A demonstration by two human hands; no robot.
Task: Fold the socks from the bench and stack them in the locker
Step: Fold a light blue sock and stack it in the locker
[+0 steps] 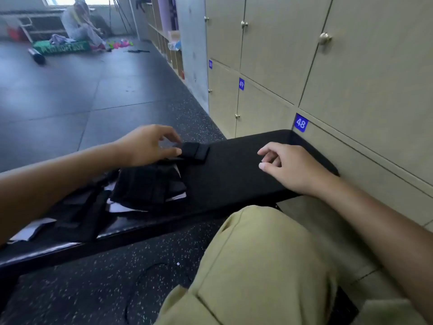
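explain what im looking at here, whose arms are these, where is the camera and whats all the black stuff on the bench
There is no machine here. The camera sits on a person's head and looks forward and down, so the two bare arms are the wearer's own, and the tan trouser knee below is theirs too.

They sit by a black padded bench that runs up to a wall of beige lockers, all shut, numbered 48, 49 and 50.

The black stuff is socks: a loose pile of socks with white card labels, more trailing off to the left. Beyond the pile lies one small folded sock.

The left hand touches the folded sock with thumb and fingertips. The right hand holds nothing, its fingers loosely curled over the bench.

Far off, another person sits on the floor.
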